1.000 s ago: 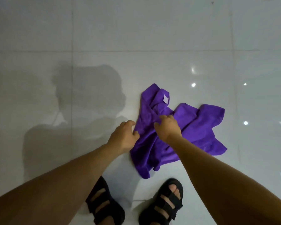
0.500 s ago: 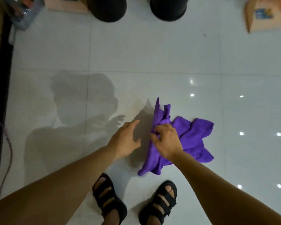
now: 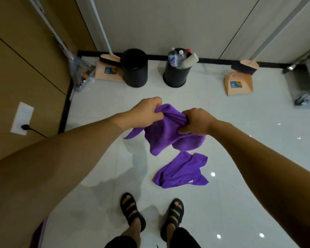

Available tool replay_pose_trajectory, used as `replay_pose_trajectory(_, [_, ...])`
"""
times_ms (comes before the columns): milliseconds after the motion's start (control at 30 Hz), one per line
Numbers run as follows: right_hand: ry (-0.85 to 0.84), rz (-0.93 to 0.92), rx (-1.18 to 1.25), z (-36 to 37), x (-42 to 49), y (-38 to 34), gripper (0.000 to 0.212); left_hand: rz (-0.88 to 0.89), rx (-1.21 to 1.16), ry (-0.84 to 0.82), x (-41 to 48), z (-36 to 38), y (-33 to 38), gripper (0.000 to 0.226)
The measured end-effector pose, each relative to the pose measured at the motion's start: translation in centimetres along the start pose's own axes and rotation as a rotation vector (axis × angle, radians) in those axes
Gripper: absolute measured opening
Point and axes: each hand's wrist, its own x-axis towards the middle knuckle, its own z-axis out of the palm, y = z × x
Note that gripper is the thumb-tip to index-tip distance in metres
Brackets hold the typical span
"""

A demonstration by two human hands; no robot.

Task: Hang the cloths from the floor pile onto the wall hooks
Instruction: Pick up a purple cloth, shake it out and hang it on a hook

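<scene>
A purple cloth hangs in the air in front of me, bunched along its top edge. My left hand grips its upper left corner and my right hand grips the bunched top on the right. A second purple cloth lies crumpled on the white tile floor just below, ahead of my sandalled feet. No wall hooks are in view.
Against the far wall stand two black bins, the right one full of bottles. Beside them are dustpans with brooms. A brown panelled wall with a socket runs along the left. A metal cart sits at right.
I have stood up, lifting one purple cloth off the floor pile. My left hand, which held nothing before, now grips the cloth too. The other cloth stays on the floor.
</scene>
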Motion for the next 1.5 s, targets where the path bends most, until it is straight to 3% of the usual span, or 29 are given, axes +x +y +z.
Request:
replay_pose_trajectory(67, [0.005, 0.059, -0.026, -2.5, -0.9, -0.2, 0.032, -0.016, 0.03, 0.053, -0.7, -2.8, 1.6, 0.022])
replay_pose_trajectory(133, [0.082, 0.07, 0.132, -5.4, -2.4, -0.8, 0.026, -0.006, 0.042, 0.076, -2.1, -6.0, 3.5, 0.018])
replay_pose_trajectory(267, [0.278, -0.029, 0.823, -10.3, -5.3, -3.1, 0.015, -0.031, 0.157, -0.02, -4.9, -12.0, 8.6, 0.046])
replay_pose_trajectory(333, [0.261, -0.097, 1.112, -11.8, -6.5, -4.6, 0.008, -0.036, 0.276, -0.059, -5.5, -14.3, 11.3, 0.028])
replay_pose_trajectory(433, [0.24, -0.206, 1.303, -13.4, -7.6, -6.1, 0.016, -0.055, 0.247, 0.195, -6.0, -17.4, 15.2, 0.01])
replay_pose_trajectory(500, [0.169, -0.293, 1.312, -14.6, -8.3, -6.7, 0.034, -0.027, 0.158, 0.441, -6.2, -19.1, 17.8, 0.015])
replay_pose_trajectory(600, [-0.024, -0.387, 1.03, -16.5, -9.8, -8.1, 0.054, 0.017, 0.163, 0.643, -6.9, -20.8, 21.1, 0.018])
replay_pose_trajectory(700, [-0.109, -0.377, 0.797, -18.1, -10.9, -10.2, 0.043, 0.025, 0.299, 0.76, -7.7, -21.6, 23.0, 0.023])
replay_pose_trajectory(800, [-0.122, -0.361, 0.992, -19.1, -11.9, -11.8, 0.031, -0.163, 0.437, 0.91, -8.6, -21.8, 23.1, 0.052])
replay_pose_trajectory(867, [-0.187, -0.375, 1.262, -19.8, -12.5, -12.4, 0.027, -0.422, 0.335, 0.776, -9.7, -21.7, 22.1, 0.078])
replay_pose_trajectory(967, [-0.242, -0.387, 1.406, -21.1, -13.2, -13.3, 0.031, -0.66, -0.075, 0.366, -12.2, -20.1, 19.7, 0.093])
replay_pose_trajectory(1067, [-0.266, -0.377, 1.485, -21.9, -13.9, -14.9, 0.028, -0.768, -0.237, 0.084, -14.2, -18.2, 17.5, 0.115])
replay_pose_trajectory(1167, [-0.282, -0.425, 1.567, -22.4, -14.5, -16.6, 0.026, -0.775, -0.415, -0.111, -15.7, -17.4, 16.0, 0.115])
replay_pose_trajectory(1267, [-0.292, -0.461, 1.578, -22.5, -14.8, -17.8, 0.024, -0.577, -0.76, -0.075, -16.8, -17.4, 15.5, 0.108])
replay_pose_trajectory(1367, [-0.26, -0.472, 1.576, -22.6, -15.0, -18.4, 0.026, -0.307, -1.075, 0.066, -17.2, -17.9, 16.4, 0.081])
replay_pose_trajectory(1500, [-0.165, -0.435, 1.482, -23.5, -15.1, -18.2, 0.022, -0.132, -1.154, 0.24, -17.3, -19.9, 17.8, 0.054])
